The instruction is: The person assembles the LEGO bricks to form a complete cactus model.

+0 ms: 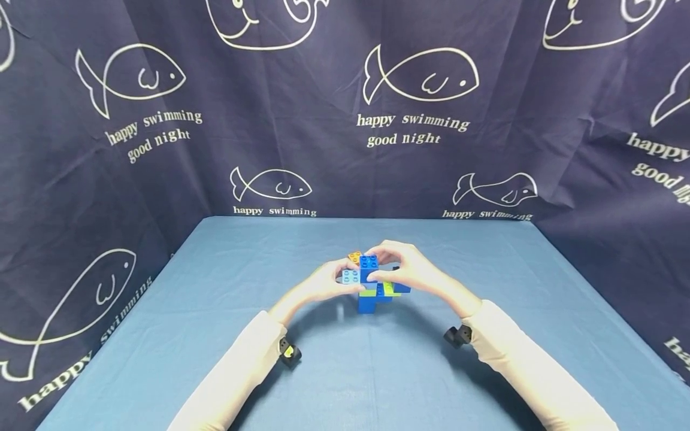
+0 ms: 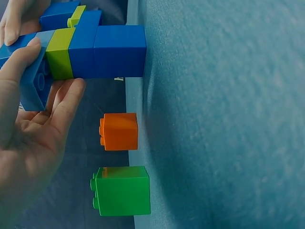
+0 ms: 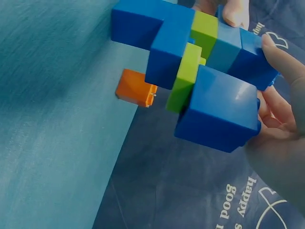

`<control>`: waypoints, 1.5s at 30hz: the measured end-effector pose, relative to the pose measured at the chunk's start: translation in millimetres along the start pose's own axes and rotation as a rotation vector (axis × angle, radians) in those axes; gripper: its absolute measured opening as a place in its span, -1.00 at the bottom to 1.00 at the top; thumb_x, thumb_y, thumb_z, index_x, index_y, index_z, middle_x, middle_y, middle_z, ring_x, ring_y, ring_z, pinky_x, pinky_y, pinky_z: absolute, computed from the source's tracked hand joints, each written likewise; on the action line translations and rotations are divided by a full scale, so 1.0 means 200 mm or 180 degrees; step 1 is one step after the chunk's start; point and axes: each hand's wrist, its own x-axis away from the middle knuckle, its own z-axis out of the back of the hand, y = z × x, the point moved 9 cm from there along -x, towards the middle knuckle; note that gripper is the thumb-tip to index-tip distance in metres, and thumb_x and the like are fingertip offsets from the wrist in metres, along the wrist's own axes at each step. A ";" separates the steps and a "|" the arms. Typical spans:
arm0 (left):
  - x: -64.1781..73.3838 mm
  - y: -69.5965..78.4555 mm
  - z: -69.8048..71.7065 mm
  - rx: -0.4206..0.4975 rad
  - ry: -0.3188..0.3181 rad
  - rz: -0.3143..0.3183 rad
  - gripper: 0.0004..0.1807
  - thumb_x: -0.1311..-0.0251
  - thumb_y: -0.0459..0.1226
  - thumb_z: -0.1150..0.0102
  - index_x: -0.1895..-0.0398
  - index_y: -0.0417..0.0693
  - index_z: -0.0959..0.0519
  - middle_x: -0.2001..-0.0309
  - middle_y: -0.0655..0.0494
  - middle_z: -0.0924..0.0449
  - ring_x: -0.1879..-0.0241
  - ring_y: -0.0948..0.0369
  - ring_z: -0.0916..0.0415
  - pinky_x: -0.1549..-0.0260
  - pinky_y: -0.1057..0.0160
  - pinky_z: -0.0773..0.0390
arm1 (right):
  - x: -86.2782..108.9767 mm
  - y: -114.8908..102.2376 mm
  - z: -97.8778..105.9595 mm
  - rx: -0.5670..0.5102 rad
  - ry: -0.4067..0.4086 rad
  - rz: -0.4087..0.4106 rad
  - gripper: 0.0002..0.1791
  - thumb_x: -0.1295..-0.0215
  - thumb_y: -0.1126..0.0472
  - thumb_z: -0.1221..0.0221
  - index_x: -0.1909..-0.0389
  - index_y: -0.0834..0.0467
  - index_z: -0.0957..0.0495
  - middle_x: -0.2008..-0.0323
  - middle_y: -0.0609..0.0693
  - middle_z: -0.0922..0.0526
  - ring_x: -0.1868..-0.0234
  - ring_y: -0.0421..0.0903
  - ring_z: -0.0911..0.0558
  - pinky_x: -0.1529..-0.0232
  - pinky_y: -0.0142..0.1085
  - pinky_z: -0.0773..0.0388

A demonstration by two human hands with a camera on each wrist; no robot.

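Both hands are on a tower of toy building bricks in the middle of the table. At its top is a dark blue brick, which my right hand pinches between thumb and fingers. My left hand grips the light blue brick just below, its thumb on the near side. Under that come a lime brick and blue bricks down to the base. On the right side, a lime piece carries another blue brick. Whether the base touches the cloth I cannot tell.
Behind the tower, a loose orange brick and a green brick stand on the blue tablecloth. A dark curtain with white fish drawings hangs around the table's back and sides.
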 end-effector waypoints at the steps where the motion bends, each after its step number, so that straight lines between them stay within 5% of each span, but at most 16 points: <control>1: 0.00 0.00 0.00 0.0007 -0.0008 0.0005 -0.63 -0.05 -0.10 -0.33 0.11 -0.02 -0.52 0.21 0.11 -0.58 0.27 0.26 -0.45 0.24 0.32 -0.47 | 0.00 0.00 0.00 -0.0042 -0.0040 -0.0029 -0.56 -0.05 0.16 -0.37 0.01 0.12 -0.56 0.25 -0.04 -0.65 0.18 -0.12 -0.65 0.02 -0.11 -0.55; 15: 0.00 -0.01 0.00 0.0030 0.0022 0.0050 -0.64 -0.02 -0.09 -0.35 0.15 -0.02 -0.54 0.21 0.15 -0.61 0.18 0.26 -0.47 0.11 0.24 -0.46 | 0.04 0.11 0.07 -0.0347 -0.0229 -0.0511 -0.61 -0.12 0.12 -0.32 0.01 0.09 -0.58 0.08 0.03 -0.67 0.03 -0.06 -0.63 -0.10 0.00 -0.45; 27: 0.00 -0.03 0.00 0.0044 -0.0016 0.0100 -0.64 -0.03 -0.07 -0.35 0.13 0.02 -0.54 0.17 0.17 -0.60 0.14 0.26 -0.47 0.07 0.22 -0.46 | -0.01 0.18 0.10 0.0060 0.0074 -0.0240 -0.71 -0.16 0.21 -0.28 0.07 0.14 -0.60 0.12 0.04 -0.67 0.09 -0.08 -0.65 -0.03 -0.13 -0.52; 45: -0.01 -0.02 -0.01 0.0143 -0.0032 0.0059 -0.63 -0.03 -0.09 -0.35 0.12 0.01 -0.53 0.21 0.18 -0.60 0.18 0.28 -0.46 0.09 0.25 -0.45 | -0.15 0.23 0.03 -0.0098 -0.0101 -0.0325 -0.70 -0.17 0.37 -0.22 0.05 0.32 -0.55 0.07 0.28 -0.62 0.04 0.14 -0.63 -0.05 0.00 -0.48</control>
